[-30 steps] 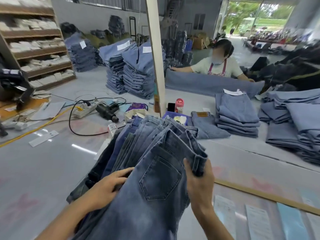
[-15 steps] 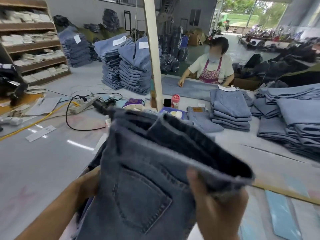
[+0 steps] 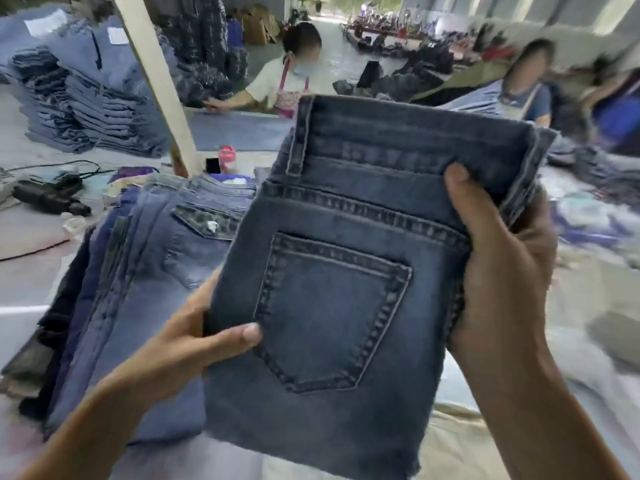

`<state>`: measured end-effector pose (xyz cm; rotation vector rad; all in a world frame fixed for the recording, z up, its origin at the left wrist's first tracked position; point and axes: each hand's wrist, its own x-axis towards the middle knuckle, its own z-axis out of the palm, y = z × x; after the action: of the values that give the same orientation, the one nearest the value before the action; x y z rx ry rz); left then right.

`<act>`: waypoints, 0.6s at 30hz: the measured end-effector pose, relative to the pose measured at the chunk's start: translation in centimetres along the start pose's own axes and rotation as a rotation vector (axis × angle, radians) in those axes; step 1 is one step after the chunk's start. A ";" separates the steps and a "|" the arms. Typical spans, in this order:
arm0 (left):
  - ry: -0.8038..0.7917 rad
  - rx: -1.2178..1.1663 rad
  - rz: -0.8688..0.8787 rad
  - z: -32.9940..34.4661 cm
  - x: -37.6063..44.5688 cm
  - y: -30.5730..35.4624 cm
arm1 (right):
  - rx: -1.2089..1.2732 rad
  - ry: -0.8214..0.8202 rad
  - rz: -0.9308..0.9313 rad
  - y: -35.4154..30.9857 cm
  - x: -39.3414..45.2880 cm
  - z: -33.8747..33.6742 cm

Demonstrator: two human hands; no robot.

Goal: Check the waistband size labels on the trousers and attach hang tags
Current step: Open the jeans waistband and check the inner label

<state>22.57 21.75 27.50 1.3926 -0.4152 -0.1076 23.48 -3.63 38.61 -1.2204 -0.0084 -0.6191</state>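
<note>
A folded pair of dark blue jeans (image 3: 332,306) is held up in front of me, back pocket facing me and waistband at the top. My left hand (image 3: 194,334) grips its left edge, thumb on the pocket side. My right hand (image 3: 498,265) grips the right edge just under the waistband, thumb on the front. Beneath and to the left lies a fanned pile of more jeans (image 3: 145,271). No size label or hang tag shows.
A slanted cream post (image 3: 156,84) rises behind the pile. A black tagging gun with cable (image 3: 48,195) lies at the left. Tall denim stacks (image 3: 86,109) stand at the back left. Two people (image 3: 294,74) work across the table.
The top pair of jeans has been lifted off the pile and raised upright close to the camera. My view has swung to the right and both hands now grip its side edges.
</note>
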 end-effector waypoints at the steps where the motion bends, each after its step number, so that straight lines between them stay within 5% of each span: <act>1: -0.022 0.021 0.028 0.6 1.2 0.2 | 0.015 0.048 0.007 -0.5 -0.6 -1.9; 5: -0.170 0.144 0.044 3.6 6.6 -1.2 | 0.041 0.344 -0.007 0.6 -3.7 -10.5; 8: -0.425 0.430 -0.069 9.3 10.7 -8.0 | -0.123 0.684 0.037 6.2 -6.6 -18.9; 11: -0.670 0.833 -0.387 15.2 10.2 -20.2 | -0.444 0.958 0.388 13.6 -11.0 -28.8; 14: -0.748 1.173 -0.465 16.3 6.3 -28.3 | -0.450 0.851 0.782 18.2 -14.2 -37.3; 18: -0.620 1.313 -0.328 15.3 5.9 -30.6 | -0.334 0.683 0.968 18.6 -13.2 -41.8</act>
<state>27.88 0.04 1.01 2.7322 -0.8372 -0.6295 7.55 -30.72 2.83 -1.1059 1.2277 -0.1414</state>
